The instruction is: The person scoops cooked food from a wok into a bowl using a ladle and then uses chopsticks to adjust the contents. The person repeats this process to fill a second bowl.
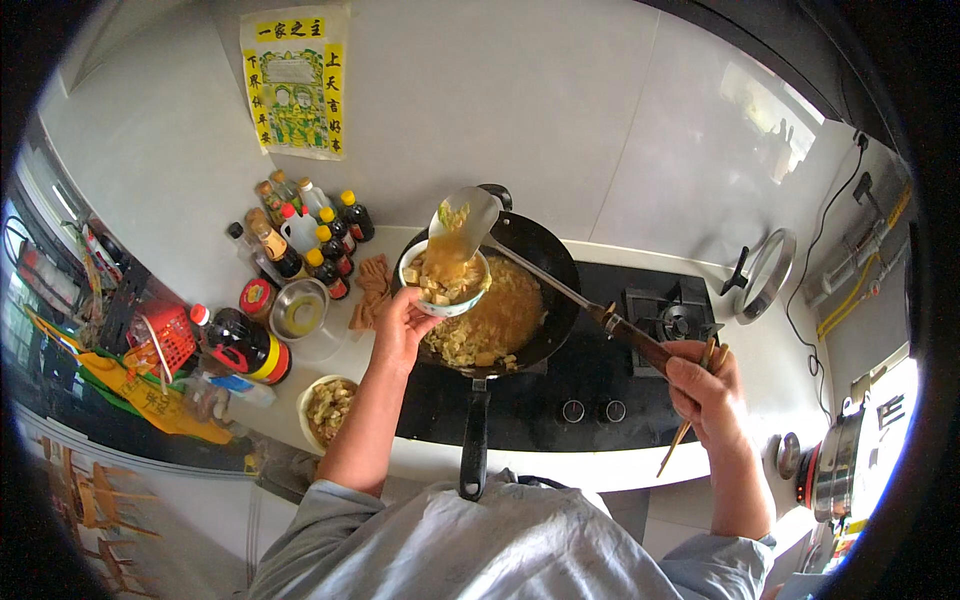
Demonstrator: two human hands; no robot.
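My left hand [401, 330] holds a patterned bowl [448, 306] of tofu chunks and broth over the left side of a black wok [559, 315]. Above the bowl, the metal head of a spatula [480, 217] is tilted, with broth and a bit of greens running off it into the bowl. My right hand [701, 386] grips the spatula's wooden handle and a pair of chopsticks [675, 446] together. Brothy food [487, 326] with tofu and pale pieces lies in the wok, whose black handle [474, 442] points towards me.
A filled bowl [327, 412] stands left of my forearm. Sauce bottles [330, 251], a metal bowl [298, 309], a large dark bottle [244, 345] and a brown cloth [371, 289] crowd the left counter. Right of the wok is a bare burner [676, 322]; a glass lid [766, 276] leans by the wall.
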